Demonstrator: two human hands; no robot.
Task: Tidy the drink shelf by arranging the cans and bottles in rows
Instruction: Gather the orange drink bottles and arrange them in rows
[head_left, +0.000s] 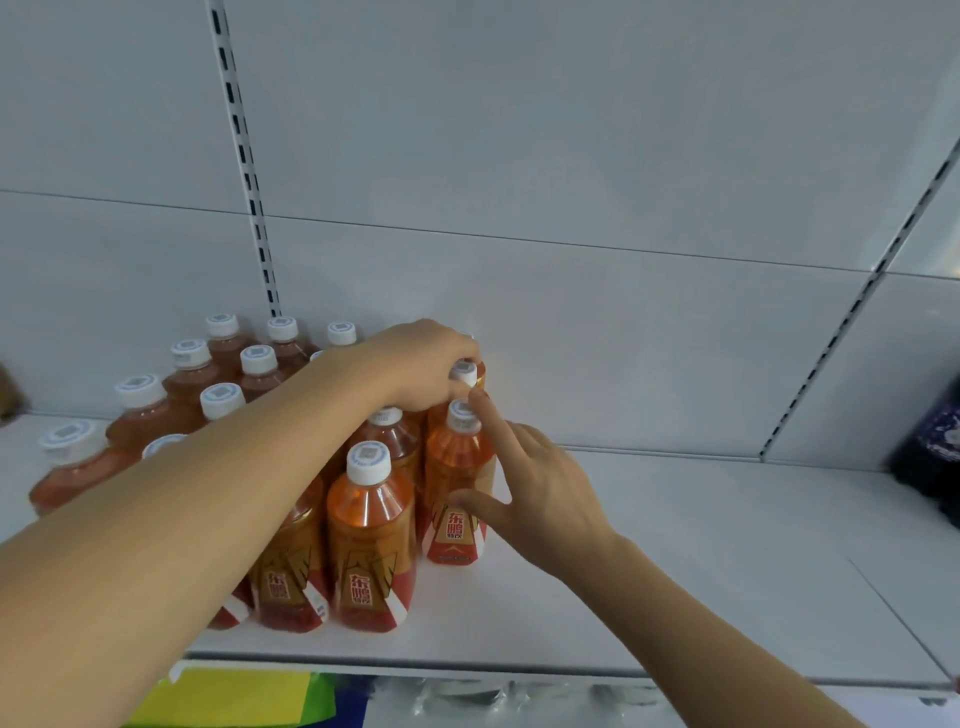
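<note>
Several orange drink bottles with white caps stand in rows on the white shelf (649, 571), filling its left half. My left hand (415, 369) reaches over them and grips the neck of a rear bottle (464, 373) in the rightmost row. My right hand (540, 493) rests against the bottle in front of it (457, 467), index finger straight along its cap and thumb pressing its label. The nearest front bottle (371, 545) stands free beside my left forearm, which hides some of the bottles.
A dark bottle pack (930, 457) sits at the shelf's far right edge. Slotted uprights (249, 171) run up the white back wall. Below the shelf edge lie a yellow-green package (234, 699) and clear wrapped goods.
</note>
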